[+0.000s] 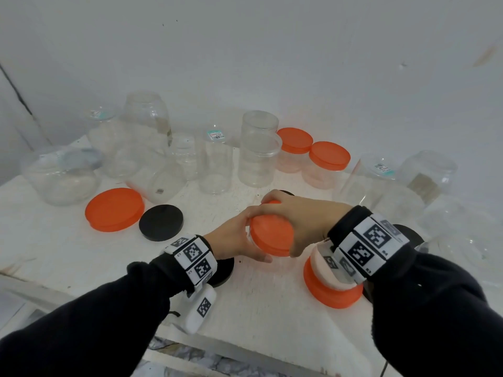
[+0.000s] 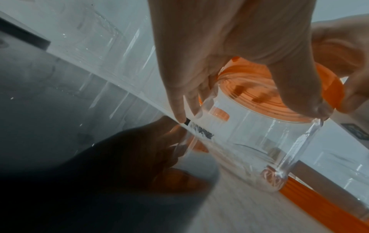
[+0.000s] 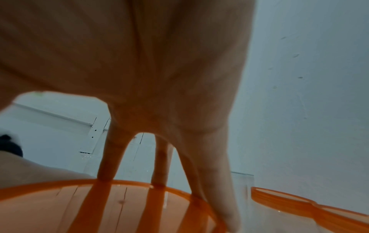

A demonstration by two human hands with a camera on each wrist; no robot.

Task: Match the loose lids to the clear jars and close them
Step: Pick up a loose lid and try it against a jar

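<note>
My left hand (image 1: 239, 238) grips a small clear jar (image 2: 249, 141) by its wall, tilted over the table. My right hand (image 1: 296, 221) is curled over the orange lid (image 1: 270, 235) that sits on the jar's mouth; its fingers (image 3: 215, 181) reach over the lid's far rim. The jar's body is hidden by both hands in the head view. A loose orange lid (image 1: 114, 209) and a black lid (image 1: 161, 223) lie to the left. Two orange-lidded jars (image 1: 329, 156) stand at the back.
Several open clear jars (image 1: 215, 164) crowd the back of the white table (image 1: 54, 248), more stand at the right (image 1: 427, 175). An orange lid stack (image 1: 330, 292) sits under my right wrist, a black lid (image 1: 224, 270) under my left. The table's front edge is near.
</note>
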